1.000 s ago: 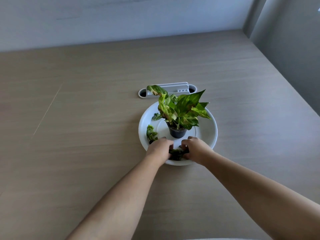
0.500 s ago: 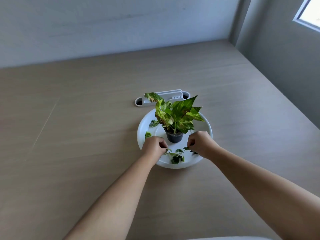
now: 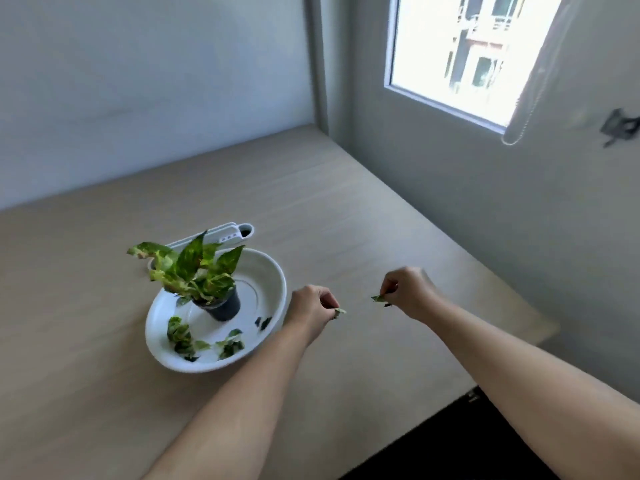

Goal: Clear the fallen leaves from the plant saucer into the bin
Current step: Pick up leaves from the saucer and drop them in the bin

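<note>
Both hands pinching leaf scraps beside the saucer

The left hand (image 3: 313, 311) and right hand (image 3: 408, 292) are each gripping a small leaf above the surface (image 3: 346, 209), while more fallen leaves (image 3: 204, 342) are lying in the white saucer (image 3: 273, 271).

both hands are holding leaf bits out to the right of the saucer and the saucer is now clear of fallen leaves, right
Not quite. The head view shows fallen leaves still lying in the saucer. The rest holds: the left hand and right hand each pinch a leaf bit to its right.
</note>
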Available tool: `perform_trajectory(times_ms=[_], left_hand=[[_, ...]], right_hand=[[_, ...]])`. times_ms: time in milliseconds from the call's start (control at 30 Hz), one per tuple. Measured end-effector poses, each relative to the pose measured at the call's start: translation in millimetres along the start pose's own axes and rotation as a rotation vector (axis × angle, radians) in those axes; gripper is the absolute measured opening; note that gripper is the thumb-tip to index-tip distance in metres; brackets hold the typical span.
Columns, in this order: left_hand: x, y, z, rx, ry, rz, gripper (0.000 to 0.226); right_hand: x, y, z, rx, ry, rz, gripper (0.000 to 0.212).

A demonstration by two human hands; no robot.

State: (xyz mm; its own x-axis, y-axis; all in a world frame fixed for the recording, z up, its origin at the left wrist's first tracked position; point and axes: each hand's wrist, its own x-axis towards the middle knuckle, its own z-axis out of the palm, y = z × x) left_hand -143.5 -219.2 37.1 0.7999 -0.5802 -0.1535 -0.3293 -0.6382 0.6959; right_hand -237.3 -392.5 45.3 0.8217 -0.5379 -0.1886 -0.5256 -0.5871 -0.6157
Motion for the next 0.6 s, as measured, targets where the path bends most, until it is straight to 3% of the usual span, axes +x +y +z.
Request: perform_trajectory(times_ms=[200,333,467,600], left_hand=[[-2.6,170.0,160.9,0.080,-0.274,0.307,0.012],[-28.8,254.9,270.4,0.163,-0.458,0.506,0.011],[-54.2,294.4,359.8,0.294,-0.666,0.606,0.009],[-66.2,288.6,426.0,0.396,-0.821,0.623,0.008]], right_hand=[[-91.6,190.8,-131.3,0.017,0.214,0.282,0.014],[-168.7,296.7,-178.6,0.064,0.294,0.494,0.014],[-229.1,375.3,-181.3,0.154,0.354,0.718,0.013],[-261.7,425.9,-144.4,0.232,0.354,0.880,0.016]])
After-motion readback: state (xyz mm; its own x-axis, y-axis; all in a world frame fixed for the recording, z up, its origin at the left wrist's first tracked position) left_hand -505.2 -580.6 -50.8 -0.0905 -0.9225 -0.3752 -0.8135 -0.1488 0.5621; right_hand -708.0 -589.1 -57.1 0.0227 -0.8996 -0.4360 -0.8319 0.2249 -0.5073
